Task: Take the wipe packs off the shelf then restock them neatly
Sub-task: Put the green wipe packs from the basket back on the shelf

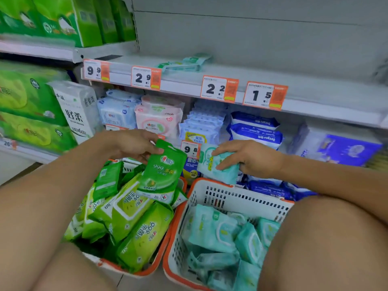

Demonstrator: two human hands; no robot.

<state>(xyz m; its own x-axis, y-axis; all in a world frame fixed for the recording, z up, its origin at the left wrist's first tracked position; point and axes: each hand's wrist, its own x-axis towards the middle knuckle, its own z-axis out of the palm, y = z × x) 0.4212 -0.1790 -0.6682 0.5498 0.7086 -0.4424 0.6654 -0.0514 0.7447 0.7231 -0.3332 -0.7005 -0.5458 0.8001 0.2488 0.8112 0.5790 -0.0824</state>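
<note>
My left hand (134, 144) pinches the top of a small green wipe pack (162, 173), hanging above the left basket (134, 271), which is full of green wipe packs (134, 219). My right hand (249, 157) grips a small teal wipe pack (218, 166) above the far rim of the right basket (241, 196). That basket holds several teal packs (222, 236). Three or so teal packs (184, 63) lie on the upper shelf (315, 89), which is otherwise nearly bare.
Price tags (219, 88) line the upper shelf's front edge. The lower shelf carries blue, pink and white wipe packs (159, 116). Green tissue bundles (27, 101) fill the left shelving. My knees frame both baskets at the bottom.
</note>
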